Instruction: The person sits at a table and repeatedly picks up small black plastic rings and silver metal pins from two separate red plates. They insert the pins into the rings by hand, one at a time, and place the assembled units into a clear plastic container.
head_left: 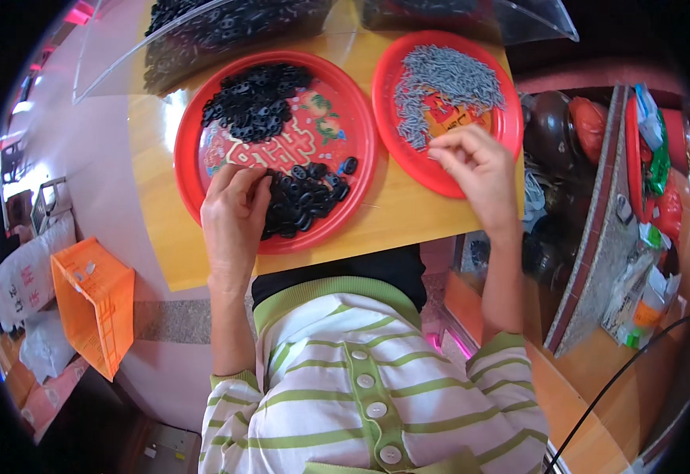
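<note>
At the far left, a white sack (33,265) is seen beside an orange crate (116,304). Farther right, a yellow table (155,205) is reached, with a clear bin (238,35) of black pieces set at its far edge. On the table, a round red tray (184,162) is occupied by two heaps of small black pieces: a far heap (254,103) and a near heap (305,201). The left hand (233,209) is held at the near heap's left side, its fingers bent and drawn toward the thumb; whether a piece is gripped cannot be told. To the right, just beside, a second red tray (512,130) is placed, its far part covered with grey screws (451,75). Above its near right part the right hand (483,166) is held, thumb and forefinger brought close; whether anything is pinched cannot be told. Beyond the table, a dark jar (549,130) and a red bag (588,126) are seen.
</note>
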`<act>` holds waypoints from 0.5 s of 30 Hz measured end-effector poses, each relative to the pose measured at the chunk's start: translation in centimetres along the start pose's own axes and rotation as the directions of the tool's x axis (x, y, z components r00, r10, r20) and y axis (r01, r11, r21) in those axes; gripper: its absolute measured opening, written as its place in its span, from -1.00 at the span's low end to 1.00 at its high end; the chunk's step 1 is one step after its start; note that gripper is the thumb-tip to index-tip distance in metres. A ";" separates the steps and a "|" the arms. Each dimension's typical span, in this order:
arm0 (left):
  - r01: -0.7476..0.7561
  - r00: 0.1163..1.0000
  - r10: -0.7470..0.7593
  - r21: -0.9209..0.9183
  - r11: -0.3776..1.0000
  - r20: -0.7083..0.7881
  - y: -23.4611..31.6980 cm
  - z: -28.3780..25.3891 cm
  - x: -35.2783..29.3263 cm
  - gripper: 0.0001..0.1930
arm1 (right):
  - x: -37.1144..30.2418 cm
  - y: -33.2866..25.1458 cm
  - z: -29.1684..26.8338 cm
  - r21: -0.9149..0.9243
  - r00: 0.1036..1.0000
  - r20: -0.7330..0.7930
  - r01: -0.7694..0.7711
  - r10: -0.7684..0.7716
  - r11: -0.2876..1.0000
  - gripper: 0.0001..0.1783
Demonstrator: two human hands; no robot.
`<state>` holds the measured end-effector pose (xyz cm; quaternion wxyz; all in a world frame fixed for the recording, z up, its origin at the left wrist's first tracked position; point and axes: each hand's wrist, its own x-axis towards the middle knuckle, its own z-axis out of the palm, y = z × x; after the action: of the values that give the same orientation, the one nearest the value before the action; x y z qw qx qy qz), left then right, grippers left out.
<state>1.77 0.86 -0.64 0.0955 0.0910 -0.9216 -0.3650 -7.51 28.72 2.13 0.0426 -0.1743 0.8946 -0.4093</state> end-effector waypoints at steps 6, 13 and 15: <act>0.009 1.000 -0.009 0.006 1.000 0.003 0.6 -0.2 0.6 -0.92 | -2.2 1.3 0.9 -0.097 0.997 -0.049 -0.058 0.054 0.994 -0.91; 0.358 0.905 -0.296 -0.923 0.142 0.306 1.6 -0.2 -0.8 -0.87 | -1.6 1.2 1.3 -0.360 0.994 0.022 0.110 -0.109 0.926 -0.92; 0.399 0.881 -0.257 -0.916 -0.043 0.396 2.2 0.2 -1.0 -0.88 | -1.4 1.0 1.3 -0.374 0.992 0.040 0.123 -0.116 0.919 -0.92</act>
<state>2.49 2.82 0.67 -0.0068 0.1979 -0.3700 -0.9077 -6.16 28.91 0.40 -0.0091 -0.2369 0.9437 -0.2307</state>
